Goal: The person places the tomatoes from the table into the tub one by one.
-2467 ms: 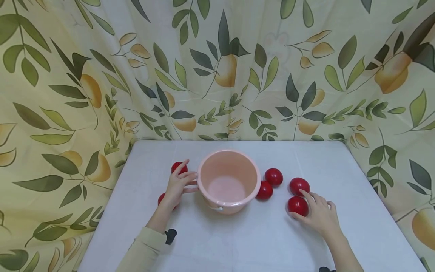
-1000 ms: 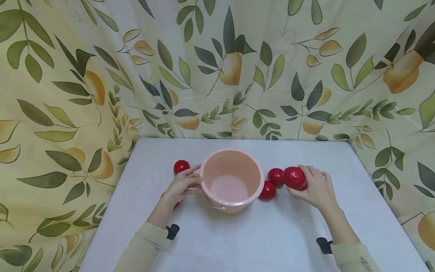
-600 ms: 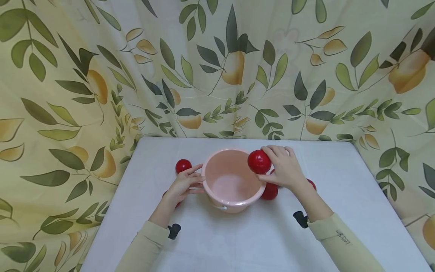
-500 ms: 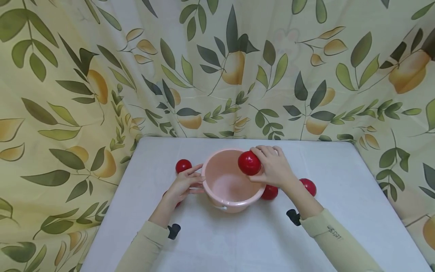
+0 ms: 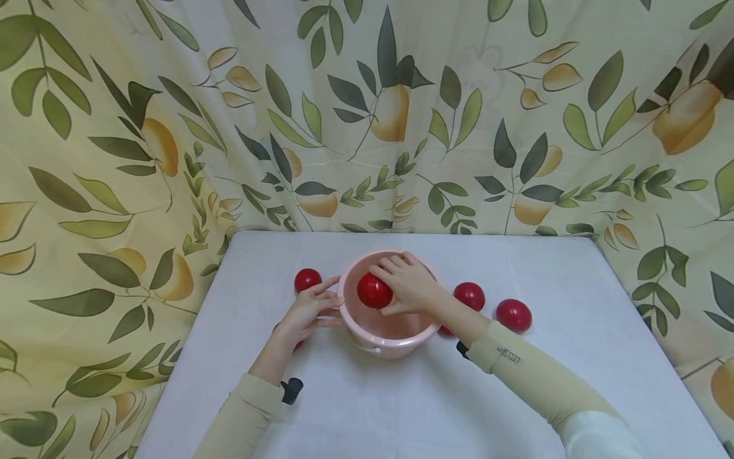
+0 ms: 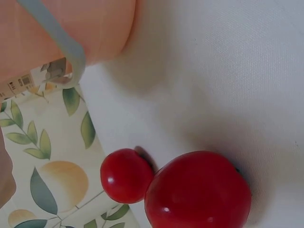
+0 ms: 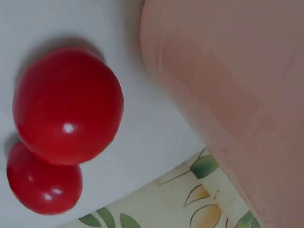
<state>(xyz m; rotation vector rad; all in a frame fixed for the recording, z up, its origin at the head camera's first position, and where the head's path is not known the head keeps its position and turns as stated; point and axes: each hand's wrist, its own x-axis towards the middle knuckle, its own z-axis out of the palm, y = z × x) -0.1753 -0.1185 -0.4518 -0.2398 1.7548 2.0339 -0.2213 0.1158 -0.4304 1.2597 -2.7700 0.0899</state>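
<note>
A pink bucket (image 5: 387,347) stands mid-table; its wall (image 7: 223,85) fills the right wrist view's right side. My right hand (image 5: 410,287) reaches into the bucket's mouth and grips a red tomato (image 5: 374,291) between thumb and fingers. At the bucket's left rim, the fairly straight fingers of my left hand (image 5: 304,312) touch its side. Left of the bucket sits one tomato (image 5: 307,280), and another is mostly behind the left hand; the left wrist view has both, a smaller tomato (image 6: 126,175) and a larger tomato (image 6: 199,190).
Right of the bucket lie a tomato (image 5: 469,296), another tomato (image 5: 513,315) farther right, and one mostly covered by the right arm. A pale handle (image 6: 59,38) hangs against the bucket. Behind the white table (image 5: 355,408) hangs a leaf-and-fruit patterned curtain (image 5: 367,127).
My right hand has picked up a tomato from the right group, carried it left over the rim and moved it into the bucket's mouth. The left hand has stayed at the bucket.
</note>
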